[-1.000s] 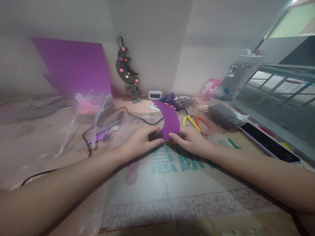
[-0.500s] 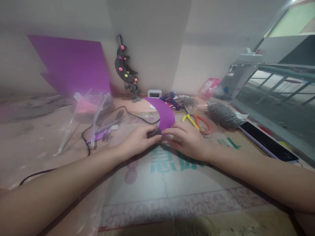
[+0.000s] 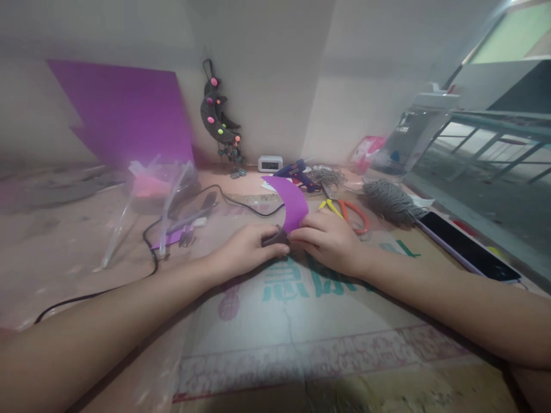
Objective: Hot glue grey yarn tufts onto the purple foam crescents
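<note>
A purple crescent-shaped paper piece [image 3: 293,201] curves up between my hands, its lower end covered by something dark grey [image 3: 275,236], possibly yarn wrapping. My left hand [image 3: 245,249] is closed on this grey-covered end, thumb below and fingers above. Pressed together, the fingers of my right hand [image 3: 329,241] grip the crescent's lower right side, right beside the left fingertips. The right fingers hide part of the paper. Just beyond my right hand lie scissors with orange and yellow handles [image 3: 355,218].
A glue gun [image 3: 297,172], a small digital clock [image 3: 270,164] and a grey yarn ball [image 3: 390,201] lie behind. On the right is a phone [image 3: 469,246]. A decorated grey moon ornament [image 3: 213,115] hangs on the wall by purple sheets [image 3: 129,109]. A black cable [image 3: 148,235] runs left.
The crescent's upper tip has shifted right and slightly down. My right fingers have closed in tighter at the lower end, and more of the dark grey part shows.
</note>
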A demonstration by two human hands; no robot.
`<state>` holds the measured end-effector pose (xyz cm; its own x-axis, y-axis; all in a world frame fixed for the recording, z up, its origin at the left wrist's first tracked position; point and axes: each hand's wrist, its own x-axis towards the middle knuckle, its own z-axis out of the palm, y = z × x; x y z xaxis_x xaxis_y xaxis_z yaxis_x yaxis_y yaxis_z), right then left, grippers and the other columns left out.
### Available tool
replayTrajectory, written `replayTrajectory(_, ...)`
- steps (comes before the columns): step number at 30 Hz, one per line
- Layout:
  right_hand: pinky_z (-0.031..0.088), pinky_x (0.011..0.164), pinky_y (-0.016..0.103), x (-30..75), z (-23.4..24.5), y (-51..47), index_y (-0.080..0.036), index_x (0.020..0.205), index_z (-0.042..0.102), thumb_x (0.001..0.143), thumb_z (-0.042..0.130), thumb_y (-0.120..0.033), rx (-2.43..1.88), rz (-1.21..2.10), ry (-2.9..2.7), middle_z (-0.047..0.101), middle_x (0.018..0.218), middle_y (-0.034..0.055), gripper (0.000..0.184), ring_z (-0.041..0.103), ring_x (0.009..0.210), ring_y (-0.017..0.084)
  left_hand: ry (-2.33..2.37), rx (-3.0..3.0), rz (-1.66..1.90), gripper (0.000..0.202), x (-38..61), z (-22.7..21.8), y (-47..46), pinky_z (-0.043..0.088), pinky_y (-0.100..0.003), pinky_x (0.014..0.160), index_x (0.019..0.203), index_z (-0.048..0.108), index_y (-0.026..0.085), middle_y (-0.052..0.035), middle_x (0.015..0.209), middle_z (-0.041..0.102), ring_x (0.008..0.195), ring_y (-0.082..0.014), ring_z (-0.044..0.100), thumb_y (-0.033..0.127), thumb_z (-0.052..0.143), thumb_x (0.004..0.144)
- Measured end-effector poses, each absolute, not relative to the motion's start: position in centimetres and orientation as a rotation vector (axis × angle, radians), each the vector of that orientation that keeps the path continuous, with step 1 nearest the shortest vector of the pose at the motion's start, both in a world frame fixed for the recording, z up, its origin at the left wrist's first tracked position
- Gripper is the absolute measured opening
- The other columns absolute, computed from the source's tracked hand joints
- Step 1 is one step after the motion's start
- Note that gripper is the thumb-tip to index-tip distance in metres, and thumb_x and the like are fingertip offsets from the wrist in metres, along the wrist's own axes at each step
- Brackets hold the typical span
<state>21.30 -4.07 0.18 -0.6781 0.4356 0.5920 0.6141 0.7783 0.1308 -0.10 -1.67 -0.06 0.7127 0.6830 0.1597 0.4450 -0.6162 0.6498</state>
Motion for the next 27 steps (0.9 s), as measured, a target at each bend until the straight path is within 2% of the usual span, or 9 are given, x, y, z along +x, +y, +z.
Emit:
replayTrajectory(6, 0.034, 0.062, 0.028, 21.17, 0.66, -4.33, -0.018, 0.082, 0.058, 0.093, 0.049, -0.025, -0.822, -0.290, -2.345, 0.063, 0.074, 0.0031, 0.017, 0.051, 0.067, 0.015, 0.886, 2.293, 0.601, 0.025, -0.18, -0.04, -1.55, 0.036, -0.024, 0.060, 0.076, 0.055, 0.017, 0.0028, 0.071, 0.054, 0.068, -0.0137, 0.050, 0.039, 0.053, 0.086)
replayTrajectory(11, 0.035, 0.062, 0.028, 21.29, 0.93, -4.73, -0.015, 0.084, 0.056, 0.093, 0.044, -0.022, -0.857, -0.191, -2.403, 0.059, 0.073, 0.0046, 0.016, 0.047, 0.065, 0.015, 0.916, 2.224, 0.730, 0.021, -0.29, 0.10, -1.42, 0.040, -0.026, 0.068, 0.087, 0.056, 0.017, 0.0004, 0.084, 0.060, 0.078, -0.0153, 0.054, 0.037, 0.049, 0.088)
replayTrajectory(15, 0.034, 0.060, 0.028, 21.31, 0.98, -4.65, -0.017, 0.076, 0.051, 0.092, 0.040, -0.021, -0.863, -0.224, -2.427, 0.054, 0.068, 0.0037, 0.021, 0.044, 0.062, 0.015, 1.048, 2.251, 0.803, 0.025, -0.40, 0.08, -1.09, 0.036, -0.025, 0.062, 0.079, 0.053, 0.017, 0.0017, 0.075, 0.054, 0.070, -0.0141, 0.048, 0.040, 0.049, 0.087)
replayTrajectory(19, 0.035, 0.063, 0.029, 21.24, 0.88, -4.38, -0.019, 0.067, 0.048, 0.092, 0.040, -0.022, -0.846, -0.255, -2.476, 0.054, 0.070, 0.0043, 0.026, 0.047, 0.068, 0.016, 1.095, 2.238, 0.869, 0.028, -0.52, 0.14, -0.93, 0.033, -0.024, 0.059, 0.072, 0.049, 0.017, 0.0034, 0.067, 0.047, 0.065, -0.0123, 0.043, 0.041, 0.048, 0.087)
replayTrajectory(23, 0.037, 0.064, 0.027, 21.18, 0.77, -4.31, -0.018, 0.081, 0.051, 0.089, 0.050, -0.029, -1.012, -0.090, -2.359, 0.057, 0.079, 0.0042, 0.014, 0.049, 0.070, 0.015, 1.060, 2.227, 0.858, 0.032, -0.58, 0.27, -1.02, 0.031, -0.023, 0.056, 0.069, 0.048, 0.016, 0.0041, 0.065, 0.044, 0.062, -0.0110, 0.041, 0.043, 0.049, 0.087)
replayTrajectory(27, 0.035, 0.057, 0.025, 21.10, 0.88, -4.33, -0.018, 0.081, 0.048, 0.087, 0.053, -0.032, -1.139, 0.111, -2.220, 0.054, 0.072, 0.0010, 0.016, 0.047, 0.062, 0.013, 1.034, 2.208, 0.828, 0.035, -0.64, 0.28, -1.11, 0.031, -0.023, 0.056, 0.068, 0.051, 0.016, 0.0038, 0.064, 0.046, 0.061, -0.0109, 0.043, 0.045, 0.049, 0.087)
